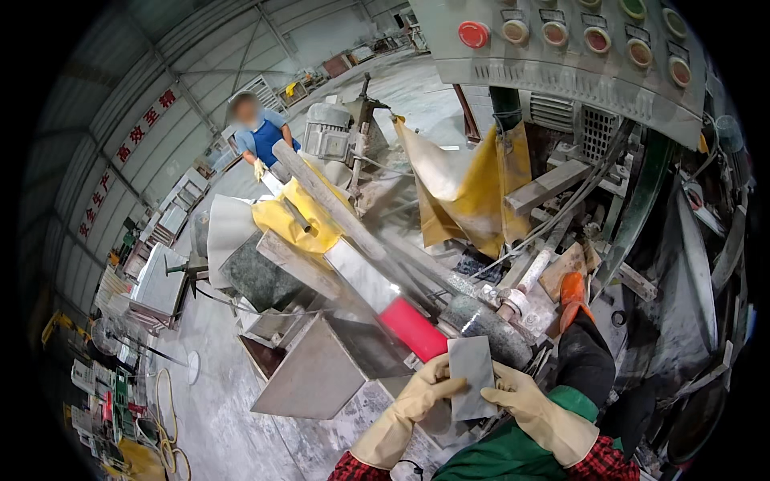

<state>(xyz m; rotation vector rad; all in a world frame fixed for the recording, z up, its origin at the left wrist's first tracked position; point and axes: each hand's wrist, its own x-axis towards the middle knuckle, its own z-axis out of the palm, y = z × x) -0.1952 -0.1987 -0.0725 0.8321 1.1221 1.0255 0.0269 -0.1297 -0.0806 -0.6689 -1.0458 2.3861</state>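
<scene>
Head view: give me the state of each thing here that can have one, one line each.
Grey plate: held at both sides, broad face showing.
Left hand: gloved, closed on the plate.
Right hand: gloved, closed on the plate's opposite side.
Red strip: uncovered; moving or still, can't tell.
Yellow cover: draped, creased.
Yellow sheet: hanging in folds.
Red button: pressed or not, can't tell.
Co-worker: upright.

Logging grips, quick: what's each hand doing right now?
Left hand: holding the grey slab by its left edge.
Right hand: holding its right edge.
</scene>
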